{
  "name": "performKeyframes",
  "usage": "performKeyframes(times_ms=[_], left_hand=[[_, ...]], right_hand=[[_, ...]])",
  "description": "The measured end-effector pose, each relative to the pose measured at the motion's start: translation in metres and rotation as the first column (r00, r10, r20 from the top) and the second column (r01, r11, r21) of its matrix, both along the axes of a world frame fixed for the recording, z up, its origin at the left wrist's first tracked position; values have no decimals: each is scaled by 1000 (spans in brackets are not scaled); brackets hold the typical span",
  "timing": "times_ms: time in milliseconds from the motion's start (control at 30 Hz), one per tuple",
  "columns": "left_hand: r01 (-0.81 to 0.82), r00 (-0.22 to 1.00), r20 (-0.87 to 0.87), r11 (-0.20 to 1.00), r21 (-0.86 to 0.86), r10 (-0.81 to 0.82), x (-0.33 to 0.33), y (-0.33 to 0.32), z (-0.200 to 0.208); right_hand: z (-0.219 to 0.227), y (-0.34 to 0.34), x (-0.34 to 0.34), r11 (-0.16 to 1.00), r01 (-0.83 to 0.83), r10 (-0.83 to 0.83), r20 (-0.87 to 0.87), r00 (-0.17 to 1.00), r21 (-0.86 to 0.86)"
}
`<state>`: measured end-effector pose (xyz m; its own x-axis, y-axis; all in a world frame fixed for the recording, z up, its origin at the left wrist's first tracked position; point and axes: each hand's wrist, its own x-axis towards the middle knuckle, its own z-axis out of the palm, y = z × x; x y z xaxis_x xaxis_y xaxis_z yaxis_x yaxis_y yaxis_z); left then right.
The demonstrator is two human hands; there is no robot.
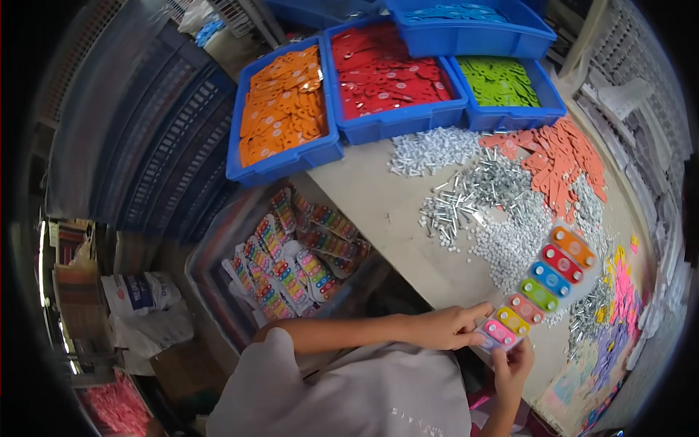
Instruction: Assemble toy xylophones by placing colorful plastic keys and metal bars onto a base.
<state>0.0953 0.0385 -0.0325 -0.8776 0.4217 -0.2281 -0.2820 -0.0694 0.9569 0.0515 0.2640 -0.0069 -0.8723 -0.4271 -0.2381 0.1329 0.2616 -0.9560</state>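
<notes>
A toy xylophone (539, 294) with several coloured bars on a pale base slants over the table's near part. Its bars run from orange at the far, wide end to pink at the narrow end near me, with white round caps on them. My left hand (453, 327) pinches the left edge of the narrow end between thumb and fingers. From below, my right hand (514, 366) holds the same end, its thumb by the pink bar; some of its fingers are hidden. White caps (501, 255) and silver screws (448, 211) lie in heaps beyond the xylophone.
Blue bins of orange bars (284, 102), red bars (389, 73), green bars (501, 81) and blue bars (455, 12) line the back. Loose coral bars (564, 164) lie right; pink bars (623, 288) and purple bars (606, 357) nearer. A crate (207, 251) of xylophones stands left, below the tabletop.
</notes>
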Motion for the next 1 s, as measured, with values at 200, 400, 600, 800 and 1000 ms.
performKeyframes(times_ms=[200, 400, 600, 800, 1000], left_hand=[[-621, 638, -631, 779, -83, 441, 33, -31, 38], [-975, 193, 160, 172, 138, 968, 110, -61, 7], [-984, -60, 608, -148, 96, 792, 268, -142, -176], [-968, -136, 661, -242, 72, 738, 290, -200, -296], [-954, -98, 416, -204, 218, 904, 219, -365, -332]], right_hand=[[58, -59, 6, 805, -378, 592, -579, 560, 457], [44, -122, 20, 630, -691, 727, -584, 362, 355], [-9, -104, 7, 921, -248, 382, -574, 724, 299], [-43, -76, 0, 974, 2, 101, -441, 892, 228], [-39, -90, 2, 962, 20, 145, -571, 808, 273]])
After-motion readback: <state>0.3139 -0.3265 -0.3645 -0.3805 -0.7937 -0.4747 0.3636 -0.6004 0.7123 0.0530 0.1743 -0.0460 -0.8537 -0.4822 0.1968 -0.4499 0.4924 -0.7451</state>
